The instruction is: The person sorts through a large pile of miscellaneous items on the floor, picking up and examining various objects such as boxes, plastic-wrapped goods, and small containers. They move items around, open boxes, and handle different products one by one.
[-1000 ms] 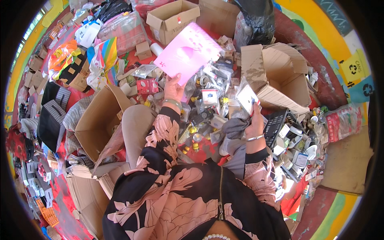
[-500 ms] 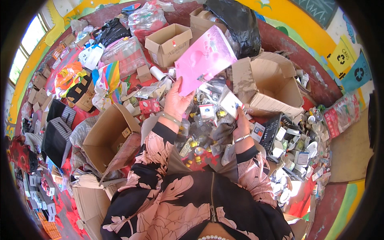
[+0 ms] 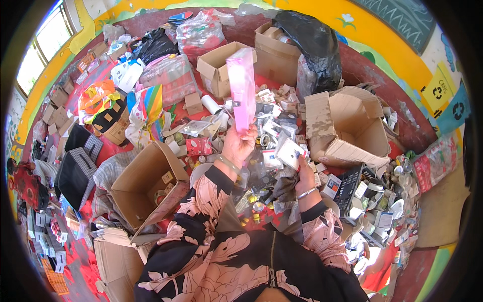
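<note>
In my left hand (image 3: 239, 146) is a flat pink box (image 3: 242, 90), gripped by its lower end and held upright over the pile. It stands turned so that only a narrow width of it shows. My right hand (image 3: 305, 178) pinches a small white packet (image 3: 290, 152) with a dark picture on it, near a crumpled grey cloth (image 3: 286, 187). Beside that packet lies another white packet with a red edge (image 3: 271, 159). Below my hands, small yellow-capped pieces (image 3: 256, 218) and clear plastic lie on the red floor covering.
Open cardboard boxes stand at my left (image 3: 146, 186), at the right (image 3: 352, 123) and at the back (image 3: 220, 65). A black crate (image 3: 353, 194) of cups and small packs sits at right. Black plastic bags (image 3: 314, 43) and wrapped bundles line the far wall.
The pink box has turned from showing its broad face to a narrow view, and stands more upright. My right hand still holds the white packet. The whole view has shifted slightly.
</note>
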Motion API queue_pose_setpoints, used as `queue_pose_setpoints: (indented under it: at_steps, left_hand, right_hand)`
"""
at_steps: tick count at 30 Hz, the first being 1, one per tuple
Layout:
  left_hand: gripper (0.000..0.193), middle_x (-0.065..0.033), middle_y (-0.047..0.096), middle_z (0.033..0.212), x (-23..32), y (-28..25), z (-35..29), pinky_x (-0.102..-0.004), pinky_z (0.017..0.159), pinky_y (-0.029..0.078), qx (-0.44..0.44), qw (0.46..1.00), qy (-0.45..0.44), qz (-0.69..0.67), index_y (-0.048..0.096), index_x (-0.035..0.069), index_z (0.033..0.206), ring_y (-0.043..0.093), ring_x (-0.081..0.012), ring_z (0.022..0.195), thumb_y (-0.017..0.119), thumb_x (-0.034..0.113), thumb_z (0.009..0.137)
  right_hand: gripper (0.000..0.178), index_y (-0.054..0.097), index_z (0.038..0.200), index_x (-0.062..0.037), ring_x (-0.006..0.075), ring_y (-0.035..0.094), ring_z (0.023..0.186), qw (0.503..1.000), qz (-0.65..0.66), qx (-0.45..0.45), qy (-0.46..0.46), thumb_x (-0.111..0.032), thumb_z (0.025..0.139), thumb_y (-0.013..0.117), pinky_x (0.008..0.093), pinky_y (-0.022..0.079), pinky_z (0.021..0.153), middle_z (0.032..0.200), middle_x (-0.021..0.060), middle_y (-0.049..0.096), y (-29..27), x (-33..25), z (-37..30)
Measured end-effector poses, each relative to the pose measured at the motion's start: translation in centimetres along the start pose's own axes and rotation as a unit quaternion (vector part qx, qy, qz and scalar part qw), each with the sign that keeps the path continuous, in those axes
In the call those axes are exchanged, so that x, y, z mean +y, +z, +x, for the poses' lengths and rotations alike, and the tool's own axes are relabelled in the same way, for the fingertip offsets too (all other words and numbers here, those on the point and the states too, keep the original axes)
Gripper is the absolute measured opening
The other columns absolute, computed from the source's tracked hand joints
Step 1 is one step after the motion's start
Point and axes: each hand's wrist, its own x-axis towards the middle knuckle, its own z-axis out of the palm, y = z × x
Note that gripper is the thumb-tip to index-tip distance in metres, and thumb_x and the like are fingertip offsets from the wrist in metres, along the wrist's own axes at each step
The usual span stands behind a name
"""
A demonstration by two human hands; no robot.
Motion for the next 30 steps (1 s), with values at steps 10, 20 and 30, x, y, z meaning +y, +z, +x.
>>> queue_pose_setpoints:
  at_steps: [10, 20, 30]
  left_hand:
    - [0.051, -0.0112, 0.041, 0.068, -0.9, 2.2, -0.4, -0.0199, 0.034, 0.036, -0.125, 0.991, -0.038, 0.03, 0.021, -0.009, 0.131, 0.041, -0.0149, 0.047, 0.039, 0.015, 0.09]
    - [0.055, -0.0073, 0.036, 0.06, -2.8, 2.9, -1.9, -0.0207, 0.032, 0.031, -0.21, 0.973, -0.094, 0.022, 0.022, 0.0, 0.136, 0.036, -0.0134, 0.04, 0.041, 0.025, 0.09]
    - [0.052, -0.0086, 0.036, 0.058, -3.8, 2.1, -2.1, -0.02, 0.032, 0.035, -0.219, 0.968, -0.124, 0.021, 0.016, -0.001, 0.137, 0.039, -0.014, 0.039, 0.035, 0.019, 0.093]
  right_hand:
    - [0.037, 0.053, 0.11, -0.0004, 0.0172, 0.057, 0.085, 0.999, -0.029, -0.021, 0.012, -0.029, 0.087, 0.054, 0.0299, 0.046, 0.074, 0.1, 0.0067, 0.06, 1.6, 0.6, -0.3]
    - [0.036, 0.055, 0.109, -0.0017, 0.0169, 0.058, 0.087, 0.999, -0.041, -0.02, 0.0, -0.029, 0.086, 0.056, 0.0296, 0.046, 0.076, 0.1, 0.0071, 0.061, 0.9, 0.7, -0.2]
    - [0.037, 0.055, 0.107, 0.002, 0.0155, 0.058, 0.082, 0.999, -0.046, -0.03, 0.0, -0.028, 0.085, 0.056, 0.0289, 0.047, 0.069, 0.096, 0.0062, 0.06, 1.3, 0.7, -0.4]
